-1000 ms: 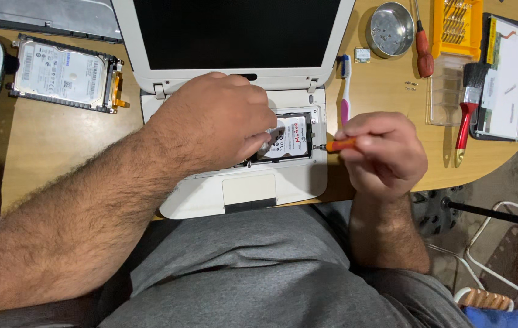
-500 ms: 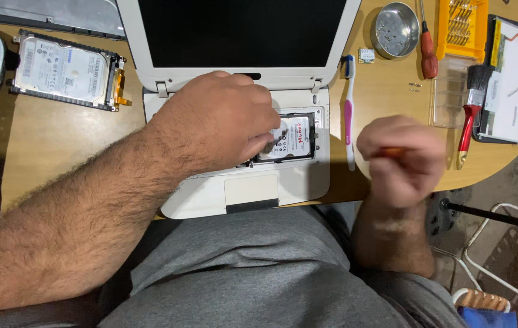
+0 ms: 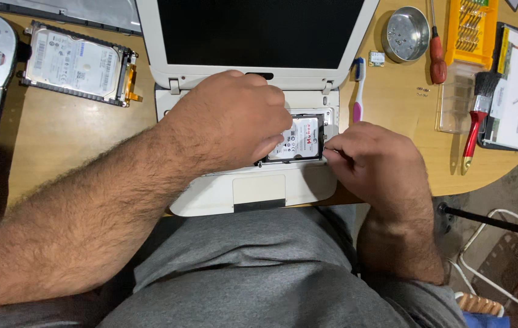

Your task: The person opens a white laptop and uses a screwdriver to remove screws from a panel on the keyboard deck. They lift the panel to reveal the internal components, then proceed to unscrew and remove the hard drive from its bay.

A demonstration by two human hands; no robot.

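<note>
Two hands are laid on a white laptop (image 3: 253, 188) at the near edge of the wooden table (image 3: 76, 140). The left hand (image 3: 231, 121) is spread flat over the opened base, its fingertips pressed on the left part of a small hard drive (image 3: 300, 138) seated in the bay. The right hand (image 3: 371, 161) is curled narrow, fingertips pinched at the drive's right edge; whether anything is held cannot be told. Farther left, a second hard drive (image 3: 76, 64) is lying. To the right, a toothbrush (image 3: 358, 91), a metal dish (image 3: 405, 34), a red screwdriver (image 3: 437, 54) and a red-handled brush (image 3: 474, 124) are seen.
</note>
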